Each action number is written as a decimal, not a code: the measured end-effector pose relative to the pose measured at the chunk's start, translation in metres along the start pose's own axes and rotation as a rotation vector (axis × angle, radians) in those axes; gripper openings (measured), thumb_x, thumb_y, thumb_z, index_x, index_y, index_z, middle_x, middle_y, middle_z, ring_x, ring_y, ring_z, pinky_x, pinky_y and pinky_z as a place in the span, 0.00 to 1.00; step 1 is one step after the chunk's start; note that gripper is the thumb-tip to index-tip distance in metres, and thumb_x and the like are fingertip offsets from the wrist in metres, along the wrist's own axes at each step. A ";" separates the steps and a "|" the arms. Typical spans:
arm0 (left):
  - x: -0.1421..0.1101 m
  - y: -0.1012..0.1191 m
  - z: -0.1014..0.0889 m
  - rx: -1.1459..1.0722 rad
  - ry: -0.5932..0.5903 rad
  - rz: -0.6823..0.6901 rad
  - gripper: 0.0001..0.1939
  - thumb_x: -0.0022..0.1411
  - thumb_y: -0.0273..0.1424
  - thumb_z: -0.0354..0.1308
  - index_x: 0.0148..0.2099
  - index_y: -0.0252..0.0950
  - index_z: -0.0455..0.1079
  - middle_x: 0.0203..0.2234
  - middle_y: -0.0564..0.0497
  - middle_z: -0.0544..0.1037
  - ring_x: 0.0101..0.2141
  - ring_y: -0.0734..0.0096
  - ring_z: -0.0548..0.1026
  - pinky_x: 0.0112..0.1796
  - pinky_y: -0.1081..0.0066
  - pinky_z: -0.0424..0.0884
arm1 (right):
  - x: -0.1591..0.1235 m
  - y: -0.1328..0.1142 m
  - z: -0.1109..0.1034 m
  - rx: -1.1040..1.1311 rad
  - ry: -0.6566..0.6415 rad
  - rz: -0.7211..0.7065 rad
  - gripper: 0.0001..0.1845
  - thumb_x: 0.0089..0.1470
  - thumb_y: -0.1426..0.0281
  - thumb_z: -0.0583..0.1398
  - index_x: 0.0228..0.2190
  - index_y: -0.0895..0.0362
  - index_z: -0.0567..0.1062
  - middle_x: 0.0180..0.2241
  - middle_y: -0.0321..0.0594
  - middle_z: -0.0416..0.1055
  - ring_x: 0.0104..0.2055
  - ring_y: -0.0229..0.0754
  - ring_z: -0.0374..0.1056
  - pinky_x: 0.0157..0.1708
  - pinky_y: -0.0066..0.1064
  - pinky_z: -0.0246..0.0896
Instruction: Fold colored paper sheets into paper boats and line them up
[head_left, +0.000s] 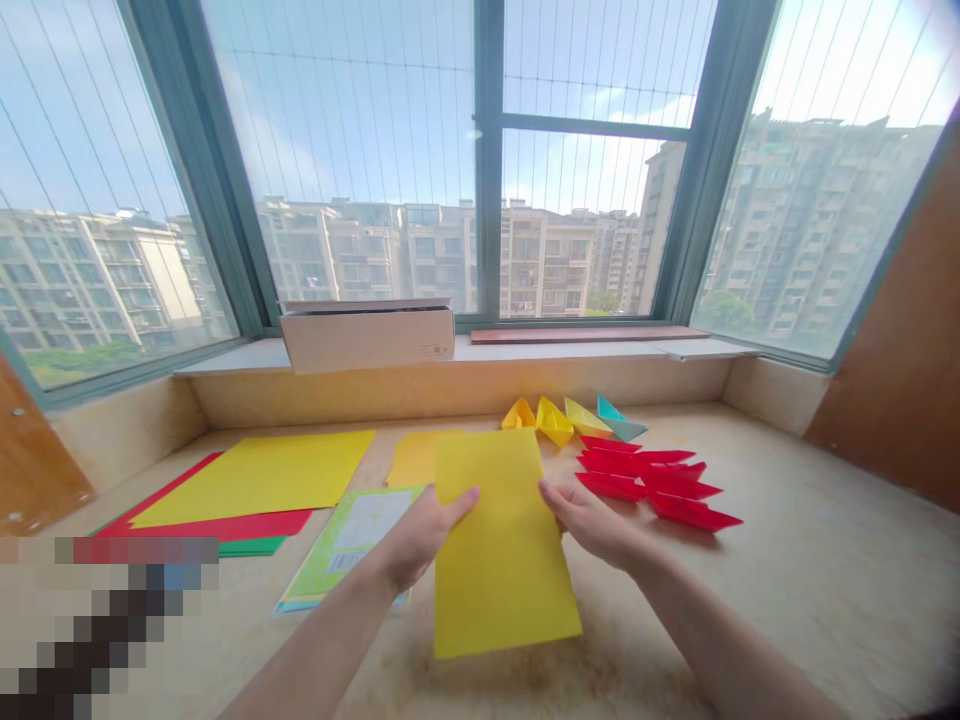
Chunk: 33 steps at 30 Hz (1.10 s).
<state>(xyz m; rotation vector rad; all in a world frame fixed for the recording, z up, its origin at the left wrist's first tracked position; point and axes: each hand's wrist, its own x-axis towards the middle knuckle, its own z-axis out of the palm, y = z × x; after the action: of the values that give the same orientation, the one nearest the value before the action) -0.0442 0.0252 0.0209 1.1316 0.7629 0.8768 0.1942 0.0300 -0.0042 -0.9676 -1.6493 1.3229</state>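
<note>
A yellow sheet of paper (495, 550) is held up over the stone counter, its long sides running away from me. My left hand (424, 530) grips its left edge, thumb on top and fingers hidden behind. On the opposite edge, my right hand (581, 508) pinches the paper between thumb and fingers. Beyond the sheet, yellow folded paper boats (555, 421) stand in a row with a blue one (619, 418). Several red paper boats (682, 485) lie grouped to the right of my right hand.
At left, large yellow paper (262, 475) overlaps red (255, 524) and green sheets. A green plastic-wrapped packet (322, 560) lies beside my left forearm, with a smaller yellow-orange sheet (411, 455) behind it. A white box (367, 338) sits on the window ledge (510, 350).
</note>
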 end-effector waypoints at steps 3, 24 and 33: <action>0.000 -0.004 0.001 0.052 -0.062 0.006 0.29 0.59 0.40 0.65 0.60 0.34 0.67 0.52 0.37 0.76 0.49 0.49 0.77 0.50 0.55 0.72 | 0.004 -0.001 -0.002 0.077 0.067 -0.031 0.36 0.54 0.40 0.53 0.29 0.61 0.78 0.19 0.38 0.71 0.25 0.41 0.70 0.28 0.32 0.66; 0.000 -0.010 0.004 0.165 -0.218 -0.032 0.28 0.58 0.39 0.65 0.58 0.33 0.68 0.50 0.38 0.78 0.46 0.51 0.78 0.46 0.59 0.74 | 0.008 0.002 0.012 0.307 0.285 -0.103 0.28 0.56 0.46 0.57 0.35 0.57 0.80 0.31 0.45 0.80 0.36 0.53 0.77 0.31 0.38 0.72; -0.004 -0.006 0.011 0.104 -0.147 0.017 0.29 0.58 0.40 0.66 0.58 0.34 0.69 0.50 0.37 0.77 0.47 0.49 0.78 0.45 0.60 0.74 | 0.001 -0.006 0.003 0.230 0.233 -0.047 0.33 0.55 0.41 0.54 0.36 0.59 0.79 0.30 0.46 0.78 0.32 0.49 0.74 0.28 0.35 0.68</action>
<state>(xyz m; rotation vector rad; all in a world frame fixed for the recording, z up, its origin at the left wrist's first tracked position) -0.0356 0.0159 0.0181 1.2813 0.6842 0.7661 0.1908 0.0285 0.0011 -0.9018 -1.3058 1.2837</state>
